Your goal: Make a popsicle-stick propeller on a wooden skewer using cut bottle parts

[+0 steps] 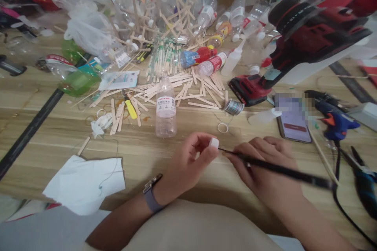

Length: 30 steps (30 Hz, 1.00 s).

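My left hand (188,160), with a watch (153,192) on its wrist, pinches a white bottle cap (213,143) between thumb and fingers. In my right hand (269,151) is a black pen-shaped tool with a cord, which looks like a soldering iron (288,171). Its thin tip points left and meets the side of the cap, or comes very close to it. Just beyond my left hand, a clear plastic bottle (166,119) stands upright without a cap. A white ring (223,128) lies on the table a little past the cap.
Loose wooden sticks (182,90) and several bottles cover the back. At right are a red and black power tool (265,66), a phone (294,123), a blue glue gun (338,123) and pliers (363,182). White paper (85,184) and a yellow-handled tool (130,109) lie left.
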{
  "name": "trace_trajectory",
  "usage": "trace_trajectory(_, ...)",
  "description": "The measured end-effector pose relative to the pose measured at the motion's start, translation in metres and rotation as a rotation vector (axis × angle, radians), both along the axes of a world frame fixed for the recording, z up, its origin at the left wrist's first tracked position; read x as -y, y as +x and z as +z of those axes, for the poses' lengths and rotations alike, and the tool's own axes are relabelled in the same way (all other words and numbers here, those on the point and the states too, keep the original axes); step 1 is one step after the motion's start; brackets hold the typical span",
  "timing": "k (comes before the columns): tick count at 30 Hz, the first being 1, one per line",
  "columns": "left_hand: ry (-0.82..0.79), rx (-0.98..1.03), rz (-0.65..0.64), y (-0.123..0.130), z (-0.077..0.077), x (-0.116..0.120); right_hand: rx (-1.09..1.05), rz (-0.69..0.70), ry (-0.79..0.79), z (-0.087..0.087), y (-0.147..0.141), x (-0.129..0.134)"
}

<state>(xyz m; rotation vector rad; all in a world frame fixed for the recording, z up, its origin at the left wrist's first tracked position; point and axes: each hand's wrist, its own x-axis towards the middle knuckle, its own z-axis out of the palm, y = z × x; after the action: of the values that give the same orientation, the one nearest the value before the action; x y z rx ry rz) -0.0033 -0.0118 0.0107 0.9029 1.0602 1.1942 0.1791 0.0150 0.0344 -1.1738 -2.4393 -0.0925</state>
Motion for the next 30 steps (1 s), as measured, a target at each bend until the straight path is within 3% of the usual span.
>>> trace_trajectory(3, -0.096, 0.112, -0.056, 0.002, -0.002, -0.003, 0.204, -0.014, 0.188, 0.007, -0.001, 0.004)
trace_trajectory(9, -0.093, 0.088, -0.093, 0.002, -0.006, -0.003, 0.209, -0.016, 0.085, 0.013, -0.005, 0.002)
trace_trajectory(17, 0.088, -0.108, -0.126, -0.003, -0.005, -0.001, -0.025, -0.02, -0.519, 0.016, -0.001, -0.005)
trace_trajectory(20, 0.208, -0.241, -0.164, -0.006, -0.008, 0.001, -0.16, -0.06, -0.888, 0.019, 0.001, -0.008)
trace_trajectory(25, 0.434, -0.357, -0.176, -0.009, -0.011, 0.002, -0.429, 0.053, -1.568, 0.009, 0.01, -0.015)
trace_trajectory(28, 0.485, -0.328, -0.166, -0.008, -0.011, 0.001, -0.539, 0.097, -1.687, 0.0, 0.012, -0.016)
trace_trajectory(30, 0.457, -0.314, -0.154, -0.007, -0.011, 0.001, -0.541, 0.11, -1.616, -0.004, 0.011, -0.015)
